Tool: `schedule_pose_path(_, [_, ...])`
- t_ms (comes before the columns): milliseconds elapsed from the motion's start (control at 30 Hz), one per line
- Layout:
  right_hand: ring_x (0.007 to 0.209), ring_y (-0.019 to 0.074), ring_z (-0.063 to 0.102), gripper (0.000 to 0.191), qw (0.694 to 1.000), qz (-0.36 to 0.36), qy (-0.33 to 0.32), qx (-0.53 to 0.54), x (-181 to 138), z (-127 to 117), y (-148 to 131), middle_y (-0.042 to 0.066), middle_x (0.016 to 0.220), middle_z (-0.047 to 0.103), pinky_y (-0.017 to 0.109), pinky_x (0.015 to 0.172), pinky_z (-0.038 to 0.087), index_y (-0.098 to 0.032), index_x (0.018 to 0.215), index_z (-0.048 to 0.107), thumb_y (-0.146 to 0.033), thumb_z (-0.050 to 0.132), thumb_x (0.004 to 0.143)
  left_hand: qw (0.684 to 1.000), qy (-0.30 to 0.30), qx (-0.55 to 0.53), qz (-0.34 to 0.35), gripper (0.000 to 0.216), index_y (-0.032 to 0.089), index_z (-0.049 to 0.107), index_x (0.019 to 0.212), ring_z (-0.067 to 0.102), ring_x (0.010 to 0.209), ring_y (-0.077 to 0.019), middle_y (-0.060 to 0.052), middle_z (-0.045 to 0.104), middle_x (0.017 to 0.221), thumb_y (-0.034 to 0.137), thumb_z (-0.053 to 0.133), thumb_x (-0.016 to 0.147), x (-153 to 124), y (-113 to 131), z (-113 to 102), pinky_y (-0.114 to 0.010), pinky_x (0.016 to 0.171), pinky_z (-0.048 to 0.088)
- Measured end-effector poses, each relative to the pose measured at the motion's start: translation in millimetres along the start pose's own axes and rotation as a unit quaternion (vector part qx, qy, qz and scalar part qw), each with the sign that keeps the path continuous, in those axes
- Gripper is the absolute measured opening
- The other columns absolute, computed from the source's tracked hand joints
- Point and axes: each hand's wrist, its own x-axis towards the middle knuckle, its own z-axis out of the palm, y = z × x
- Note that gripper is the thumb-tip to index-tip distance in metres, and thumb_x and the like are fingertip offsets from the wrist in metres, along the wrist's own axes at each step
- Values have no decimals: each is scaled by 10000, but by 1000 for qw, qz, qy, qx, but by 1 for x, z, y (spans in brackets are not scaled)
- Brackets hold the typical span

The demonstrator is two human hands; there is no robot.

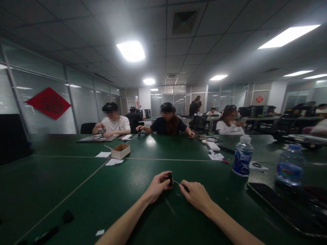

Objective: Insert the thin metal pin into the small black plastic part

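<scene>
Over the green table, my left hand (158, 185) is closed around a small black block-like part (170, 179), holding it upright between thumb and fingers. My right hand (195, 193) grips the dark handle of a screwdriver (176, 182). Its thin metal shaft points left and reaches the side of the black part; whether the tip sits in a screw cannot be made out. Most of the handle is hidden inside my right hand.
An open cardboard box (121, 151) stands ahead on the left, near white papers (114, 162). To the right are a blue-labelled bottle (242, 158), a water bottle (290, 166) and a large phone (281, 207). Small dark pieces (68, 216) lie front left. People sit across the table.
</scene>
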Motion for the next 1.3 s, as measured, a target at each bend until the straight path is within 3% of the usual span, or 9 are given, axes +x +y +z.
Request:
schedule_pose_path(167, [684, 159, 629, 315, 1000, -18, -4, -2, 0, 1, 1, 21, 776, 674, 235, 635, 430, -244, 910, 603, -363, 313, 940, 999, -24, 44, 2, 506, 119, 610, 1075, 585, 906, -225, -130, 605, 1011, 326, 767, 641, -3, 1, 1, -365, 807, 494])
schedule_pose_path(333, [681, 157, 621, 331, 997, -71, -26, -17, -1, -1, 1, 29, 787, 668, 229, 614, 425, -232, 922, 610, -343, 299, 943, 995, -47, 84, 8, 388, 122, 630, 990, 582, 811, -175, -83, 612, 922, 314, 737, 670, -4, 1, 1, -295, 736, 479])
schedule_pose_path(500, [663, 151, 614, 340, 997, -71, -17, -39, -2, -1, 1, 34, 779, 664, 222, 596, 412, -226, 917, 609, -334, 288, 946, 1000, -14, -8, 20, 341, 118, 597, 909, 576, 814, -166, -73, 589, 884, 358, 721, 702, 0, -3, -2, -278, 714, 499])
schedule_pose_path(633, [660, 147, 615, 329, 996, -73, -22, -51, -1, 0, 0, 30, 771, 664, 218, 598, 410, -224, 903, 607, -335, 300, 945, 998, 12, -65, 15, 343, 124, 565, 970, 597, 834, -173, -90, 589, 932, 304, 719, 722, 4, -10, -6, -278, 710, 525])
schedule_pose_path(1000, [670, 151, 621, 327, 997, -46, -20, -52, -1, -3, -1, 33, 781, 672, 227, 606, 405, -227, 911, 605, -338, 300, 943, 998, 34, -46, -10, 201, 108, 523, 1014, 640, 802, -178, -143, 595, 1014, 87, 537, 814, 3, -5, -2, -278, 698, 544])
schedule_pose_path(1300, [654, 139, 613, 319, 998, -45, -19, -50, -1, 0, 1, 26, 773, 665, 215, 582, 398, -222, 891, 596, -347, 308, 948, 996, 37, -80, -4, 280, 123, 554, 1040, 636, 885, -202, -157, 569, 1118, 62, 583, 768, 6, -8, -6, -301, 758, 529])
